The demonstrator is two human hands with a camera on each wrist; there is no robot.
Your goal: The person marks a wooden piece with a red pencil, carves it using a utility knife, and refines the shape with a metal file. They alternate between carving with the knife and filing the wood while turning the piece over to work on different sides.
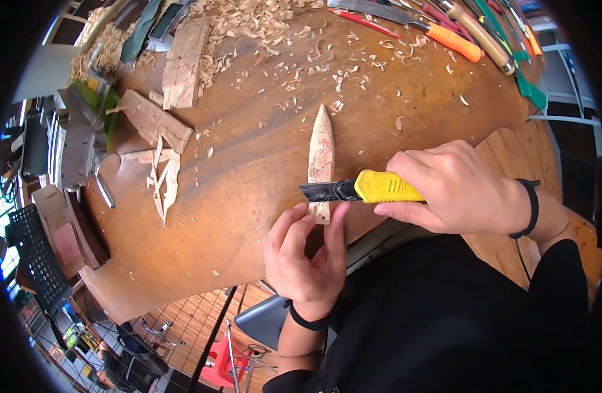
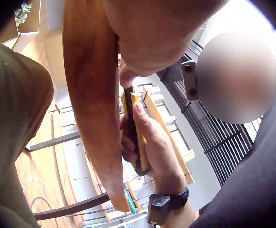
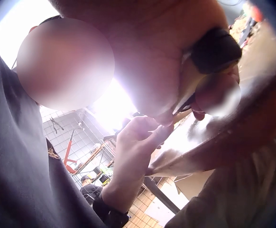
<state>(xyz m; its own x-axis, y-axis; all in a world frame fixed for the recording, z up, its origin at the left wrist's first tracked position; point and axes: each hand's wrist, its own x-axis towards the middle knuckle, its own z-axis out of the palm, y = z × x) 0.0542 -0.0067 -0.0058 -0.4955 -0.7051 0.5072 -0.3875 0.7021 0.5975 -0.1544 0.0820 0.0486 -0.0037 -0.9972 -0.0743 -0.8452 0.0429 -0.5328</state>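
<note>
A pointed, flat piece of wood (image 1: 322, 144) with red markings lies on the brown table, its tip away from the person. My left hand (image 1: 304, 259) pinches its near end between thumb and fingers. Gripped in my right hand (image 1: 461, 187) is a yellow utility knife (image 1: 389, 187). Its dark blade (image 1: 327, 191) extends left across the wood, just above the left fingertips. In the left wrist view the right hand (image 2: 159, 147) wraps round the knife handle (image 2: 140, 137). The right wrist view shows the left hand (image 3: 133, 152) with bent fingers; the wood there is mostly hidden.
Wood shavings (image 1: 261, 39) are scattered over the back of the table. Wooden offcuts (image 1: 155, 121) and a metal vise (image 1: 78, 137) sit at the left. A red pencil (image 1: 363, 23) and an orange-handled tool (image 1: 453, 42) lie at the back right. The table's curved edge (image 1: 209, 288) runs near the body.
</note>
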